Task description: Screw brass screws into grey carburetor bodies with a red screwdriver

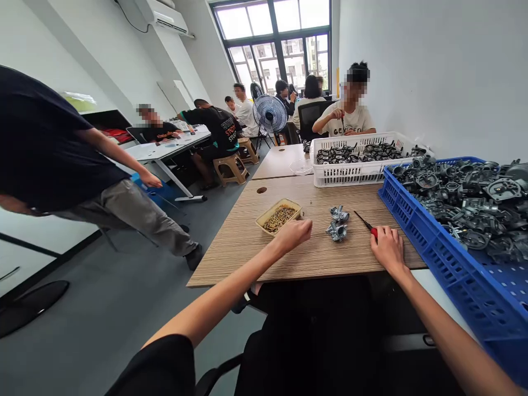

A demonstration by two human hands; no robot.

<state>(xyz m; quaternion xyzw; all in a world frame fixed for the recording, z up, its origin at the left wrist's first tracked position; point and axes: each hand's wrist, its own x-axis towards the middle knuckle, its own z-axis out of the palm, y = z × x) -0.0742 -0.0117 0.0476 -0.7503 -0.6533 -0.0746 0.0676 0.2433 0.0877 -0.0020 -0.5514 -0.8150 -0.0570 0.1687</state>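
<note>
My left hand (293, 235) is closed just to the right of and in front of a small yellowish tray (261, 223) of brass-coloured screws (279, 219). What its fingers hold, if anything, is too small to make out. On the wood-grain table, my right hand (388, 247) is wrapped over the red handle of a screwdriver (363, 221), whose dark shaft points away to the upper left. Between my hands lie two metal carburetor-like parts, one (339, 213) behind the other (336, 231), close together.
A blue crate (429, 231) heaped with metal parts stands at the right. Behind it is a white crate (350, 175) with similar parts, and a person (350, 113) sits beyond. Another person (61, 148) is at the left. A fan (270, 114) stands farther back.
</note>
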